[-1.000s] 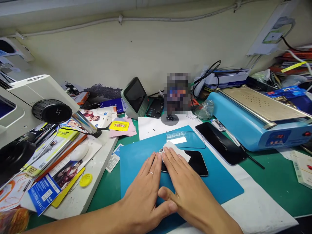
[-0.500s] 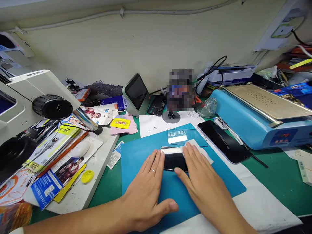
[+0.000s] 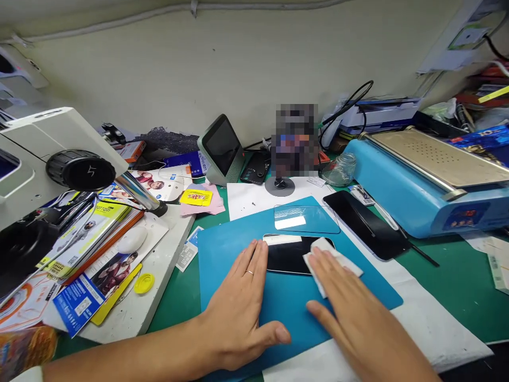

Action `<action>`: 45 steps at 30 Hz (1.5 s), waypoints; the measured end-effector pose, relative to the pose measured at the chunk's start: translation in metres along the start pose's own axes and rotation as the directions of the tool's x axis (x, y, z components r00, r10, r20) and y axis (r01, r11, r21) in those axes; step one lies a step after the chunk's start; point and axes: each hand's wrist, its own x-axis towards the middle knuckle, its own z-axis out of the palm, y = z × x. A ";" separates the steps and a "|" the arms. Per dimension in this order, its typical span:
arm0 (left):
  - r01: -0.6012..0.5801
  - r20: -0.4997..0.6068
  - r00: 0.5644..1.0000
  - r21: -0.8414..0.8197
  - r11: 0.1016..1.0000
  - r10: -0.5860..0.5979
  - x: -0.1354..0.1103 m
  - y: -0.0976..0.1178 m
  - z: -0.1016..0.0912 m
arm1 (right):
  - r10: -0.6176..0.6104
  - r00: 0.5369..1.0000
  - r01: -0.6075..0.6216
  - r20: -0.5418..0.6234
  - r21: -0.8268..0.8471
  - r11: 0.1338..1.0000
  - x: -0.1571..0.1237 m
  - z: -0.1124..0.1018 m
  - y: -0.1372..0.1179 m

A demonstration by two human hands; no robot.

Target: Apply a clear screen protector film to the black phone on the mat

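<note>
A smartphone (image 3: pixel 288 258) with a black screen lies flat on a blue mat (image 3: pixel 234 241). My left hand (image 3: pixel 240 302) rests at the phone's left end, fingers straight and side by side, thumb stretched away, holding nothing. Under the flat fingers of my right hand (image 3: pixel 345 289) is a folded white wipe (image 3: pixel 328 244), pressed onto the phone's right end and hanging past its edge; that thumb is spread apart. Just behind the phone lies a clear glass screen protector (image 3: pixel 306 218).
A second dark phone (image 3: pixel 366 225) lies to the right, beside a blue heating plate machine (image 3: pixel 397 191). Behind stand a glass jar (image 3: pixel 340 170) and a small smart display (image 3: pixel 222 151). On the left are a microscope (image 3: pixel 67 148), packages and a yellow cap (image 3: pixel 143 284).
My right hand has slid right and toward me with the wipe, uncovering more of the black screen. My left hand stays at the phone's left end. The view has shifted slightly.
</note>
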 end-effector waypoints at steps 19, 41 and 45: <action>-0.019 -0.008 1.000 0.062 0.998 0.020 -0.003 -0.001 0.003 | 0.173 0.976 -0.185 0.134 0.080 0.980 0.026 -0.010 -0.008; -0.004 0.044 0.999 0.064 0.998 0.001 0.001 -0.001 0.004 | 0.076 0.997 -0.077 -0.015 -0.100 0.992 -0.020 0.003 -0.023; 0.003 0.045 0.999 0.072 0.997 -0.006 0.000 -0.001 0.004 | 0.086 0.994 -0.094 -0.067 -0.138 0.986 0.004 0.005 -0.017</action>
